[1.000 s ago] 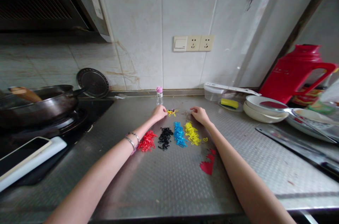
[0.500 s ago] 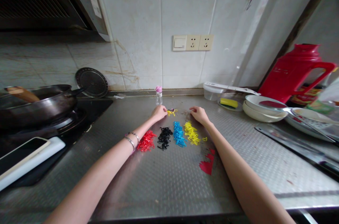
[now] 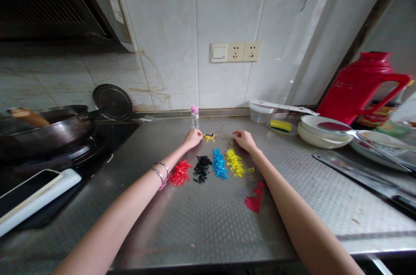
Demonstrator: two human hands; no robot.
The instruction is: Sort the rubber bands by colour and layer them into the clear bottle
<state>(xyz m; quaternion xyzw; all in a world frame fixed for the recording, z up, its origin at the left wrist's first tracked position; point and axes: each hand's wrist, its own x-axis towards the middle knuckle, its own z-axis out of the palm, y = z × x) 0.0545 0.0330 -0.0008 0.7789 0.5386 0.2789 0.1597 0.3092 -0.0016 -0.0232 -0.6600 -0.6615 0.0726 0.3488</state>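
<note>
Four one-colour heaps of tiny bands lying in row just nearer than hands: red heap (image 3: 180, 172) beside left wrist, then black heap (image 3: 202, 168), blue heap (image 3: 219, 164), yellow heap (image 3: 235, 163) beside right wrist. Gaps apparently keeping colours apart.
Left hand (image 3: 193, 137) curling, fingertips pinching edge of mixed clump (image 3: 210, 137), which is lying between hands.
Right hand (image 3: 244, 139) curling narrow, fingertips pressing counter (image 3: 201, 214); cannot tell if band inside.
Bottle (image 3: 194, 117) standing just beyond left hand.
Band shapes too small for making out.

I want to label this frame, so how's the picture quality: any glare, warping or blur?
Head view: wide-angle warping slants the wall seams and stretches the frame's corners; light soft, no hard shadows; the counter carries a dull sheen and a red reflection, likely of the flask; the band piles look sharp.
</note>
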